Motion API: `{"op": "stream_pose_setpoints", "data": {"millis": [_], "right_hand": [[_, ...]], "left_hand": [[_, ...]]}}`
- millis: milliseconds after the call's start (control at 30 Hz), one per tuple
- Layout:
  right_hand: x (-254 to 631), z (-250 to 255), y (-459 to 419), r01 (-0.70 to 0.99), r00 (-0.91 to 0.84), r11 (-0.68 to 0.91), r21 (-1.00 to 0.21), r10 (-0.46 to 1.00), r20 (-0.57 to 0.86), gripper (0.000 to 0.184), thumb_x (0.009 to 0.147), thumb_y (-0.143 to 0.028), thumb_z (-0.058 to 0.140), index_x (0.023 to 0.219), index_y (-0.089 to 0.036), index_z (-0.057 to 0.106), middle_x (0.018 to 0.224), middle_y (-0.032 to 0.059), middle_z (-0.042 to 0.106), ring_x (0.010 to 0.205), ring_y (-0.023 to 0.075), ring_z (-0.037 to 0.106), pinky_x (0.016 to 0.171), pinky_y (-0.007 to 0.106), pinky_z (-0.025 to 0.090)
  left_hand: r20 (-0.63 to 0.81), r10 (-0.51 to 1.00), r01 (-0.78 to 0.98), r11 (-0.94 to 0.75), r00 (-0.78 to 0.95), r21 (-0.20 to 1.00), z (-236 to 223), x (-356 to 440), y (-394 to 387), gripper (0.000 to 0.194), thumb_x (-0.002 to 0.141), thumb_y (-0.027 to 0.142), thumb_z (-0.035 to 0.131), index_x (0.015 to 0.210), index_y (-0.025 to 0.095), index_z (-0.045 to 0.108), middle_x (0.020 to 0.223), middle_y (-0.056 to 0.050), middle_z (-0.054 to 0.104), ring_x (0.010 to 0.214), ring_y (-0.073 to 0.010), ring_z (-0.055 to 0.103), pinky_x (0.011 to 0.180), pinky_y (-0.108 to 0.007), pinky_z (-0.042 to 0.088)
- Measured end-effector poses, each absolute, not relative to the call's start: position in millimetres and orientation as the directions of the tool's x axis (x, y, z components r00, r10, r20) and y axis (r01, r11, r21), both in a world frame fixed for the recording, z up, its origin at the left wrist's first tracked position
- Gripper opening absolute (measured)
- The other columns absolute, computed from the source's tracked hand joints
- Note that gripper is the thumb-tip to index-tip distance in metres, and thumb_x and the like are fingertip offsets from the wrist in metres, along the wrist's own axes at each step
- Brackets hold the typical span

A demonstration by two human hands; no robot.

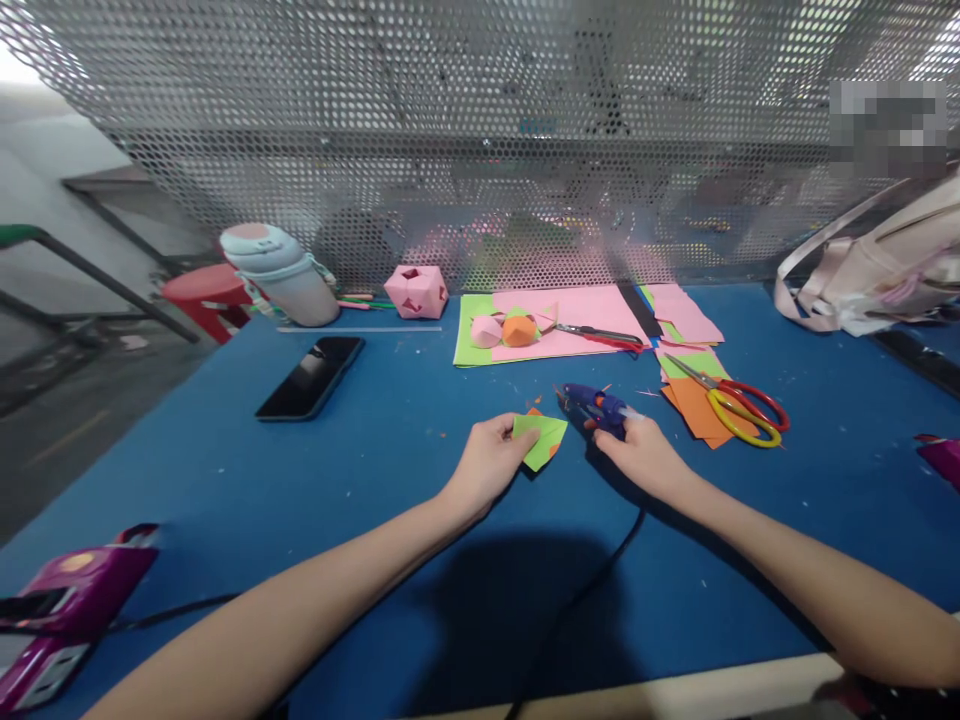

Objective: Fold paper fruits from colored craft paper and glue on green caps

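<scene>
Between the thumb and fingers of my left hand (493, 452) is a small piece of green paper (546, 438), with bits of orange showing at its edges. My right hand (649, 455) is closed around a dark blue glue gun (596, 402), its nozzle pointing left, a little above and apart from the paper. A pale glue stick (632, 414) pokes out of the gun's rear. Behind lie pink and orange folded paper pieces (517, 331) on a stack of pink sheets (581, 305). Right of my right hand, scissors with red and yellow handles (742, 408) rest on orange paper squares (697, 408).
A black phone (311, 378) lies on the blue table (375, 450). At the back stand a pale bottle (281, 275) and a pink paper polyhedron (418, 292), before a perforated metal screen (480, 150). A purple power strip (79, 610) sits front left, a pale bag (892, 260) back right.
</scene>
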State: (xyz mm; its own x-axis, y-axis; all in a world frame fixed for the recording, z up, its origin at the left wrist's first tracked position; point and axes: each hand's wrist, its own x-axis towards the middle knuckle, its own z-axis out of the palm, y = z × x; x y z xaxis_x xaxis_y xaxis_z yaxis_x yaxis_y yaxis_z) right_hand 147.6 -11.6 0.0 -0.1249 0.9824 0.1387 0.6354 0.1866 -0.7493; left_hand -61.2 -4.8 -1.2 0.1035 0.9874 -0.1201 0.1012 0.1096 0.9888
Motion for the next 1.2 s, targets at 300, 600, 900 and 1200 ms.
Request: {"op": "stream_pose_setpoints", "data": {"millis": [300,600,900,1200], "right_hand": [[138.3,21.4,-41.9,0.624,-0.371,0.558,-0.547,0.828,0.421,0.011,0.085,-0.028,0.054,0.089,-0.018,0.056,0.076,0.0033,0.063,0.064,0.0148,0.057,0.062,0.026,0.044],[141.1,11.1,-38.6,0.751,-0.403,0.542,-0.377,0.829,0.388,0.012,0.086,-0.029,0.051,0.087,-0.017,0.055,0.074,0.0043,0.064,0.065,0.0177,0.057,0.061,0.029,0.041],[140.2,18.8,-41.7,0.72,-0.41,0.559,-0.411,0.821,0.398,0.013,0.086,-0.03,0.05,0.087,-0.017,0.055,0.072,0.0032,0.062,0.064,0.017,0.055,0.061,0.029,0.039],[138.7,23.9,-42.0,0.764,-0.373,0.472,-0.441,0.879,0.296,0.016,0.087,-0.033,0.048,0.081,-0.019,0.054,0.068,0.0013,0.06,0.061,0.0155,0.055,0.058,0.026,0.036]], "left_hand": [[-0.058,0.991,0.183,0.035,0.122,0.982,0.1,-62.4,-0.3,0.024,0.072,0.036,0.063,0.066,0.012,0.061,0.06,0.001,0.059,0.054,-0.0112,0.05,0.051,-0.021,0.037],[-0.032,0.99,0.232,0.0,0.134,0.973,-2.2,-64.6,-0.4,0.027,0.073,0.039,0.061,0.068,0.013,0.061,0.06,0.001,0.057,0.054,-0.011,0.047,0.05,-0.021,0.035],[-0.001,0.991,0.246,-0.033,0.137,0.969,-0.9,-64.6,0.8,0.023,0.075,0.035,0.058,0.07,0.013,0.062,0.062,0.001,0.057,0.056,-0.0115,0.049,0.053,-0.021,0.037],[0.02,0.991,0.293,-0.06,0.135,0.954,-0.4,-65.3,0.7,0.022,0.076,0.032,0.057,0.073,0.012,0.063,0.064,0.001,0.058,0.059,-0.0121,0.049,0.055,-0.022,0.037]]}}
